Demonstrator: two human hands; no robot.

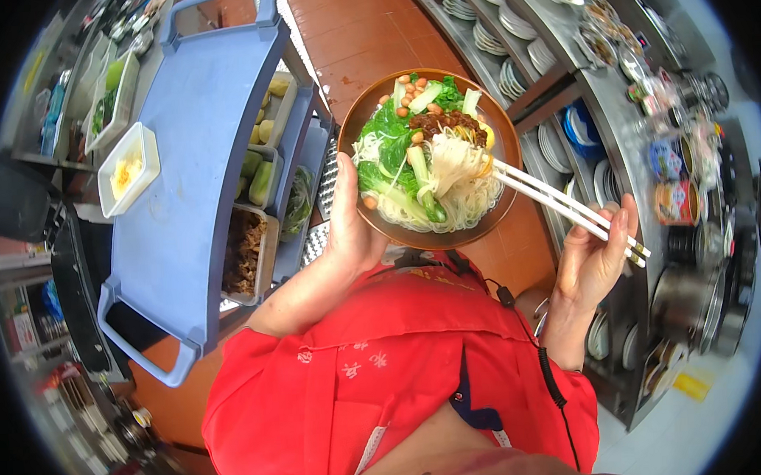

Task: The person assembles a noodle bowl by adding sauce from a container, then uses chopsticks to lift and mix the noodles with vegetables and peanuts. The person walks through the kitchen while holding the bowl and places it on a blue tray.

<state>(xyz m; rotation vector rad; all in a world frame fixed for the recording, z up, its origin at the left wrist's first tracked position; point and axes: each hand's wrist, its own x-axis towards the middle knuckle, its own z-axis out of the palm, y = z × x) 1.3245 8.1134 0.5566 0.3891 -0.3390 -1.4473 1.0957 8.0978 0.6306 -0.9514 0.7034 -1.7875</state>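
A round brown bowl (pixel 339 136) is held up in front of me by my left hand (pixel 352 211), whose fingers go out of sight beneath it. Thin pale noodles (pixel 451 207) fill the bowl, with leafy greens (pixel 393 143), peanuts (pixel 404 101) and a dark red-brown sauce (pixel 454 129) on top. My right hand (pixel 597 249) grips a pair of white chopsticks (pixel 557 200) near their thick ends. Their tips reach into the bowl from the right and pinch a lifted clump of noodles beside the sauce.
At my left stands a blue trolley (pixel 189 135); a white tub (pixel 129 169) of yellow food is on its top. Its lower shelf carries several food tubs, one with dark brown pieces (pixel 247 252). Metal shelving with stacked plates (pixel 515 21) and a steel counter (pixel 609 117) line the right side.
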